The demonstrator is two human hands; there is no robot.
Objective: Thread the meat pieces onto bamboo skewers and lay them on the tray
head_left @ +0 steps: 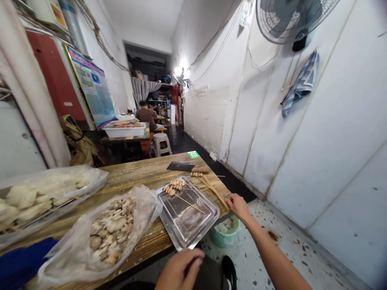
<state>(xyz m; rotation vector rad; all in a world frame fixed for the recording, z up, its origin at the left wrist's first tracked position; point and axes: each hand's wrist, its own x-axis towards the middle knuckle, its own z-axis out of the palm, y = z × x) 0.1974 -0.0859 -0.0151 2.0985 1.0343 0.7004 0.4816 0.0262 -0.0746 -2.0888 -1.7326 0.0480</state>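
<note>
My right hand [238, 207] is at the table's right edge, its fingers pinched on the ends of a bundle of bamboo skewers [215, 189]. My left hand [183, 269] is low in front, just below the near edge of a metal tray [193, 223]. Its fingers are curled in, with nothing seen in them. Threaded mushroom pieces [173, 186] on sticks lie at the tray's far left. One more loaded skewer [197, 174] rests beyond the tray, by a cleaver [180, 166]. Left of the tray sits an open plastic bag of mushrooms [111, 229].
A bagged tray of pale slices [27, 197] and a blue cloth [24, 262] are on the left. Below the table's right edge stands a green bin [225, 233]. Farther back are a white tub [125, 129], a stool [161, 144] and seated people [147, 117].
</note>
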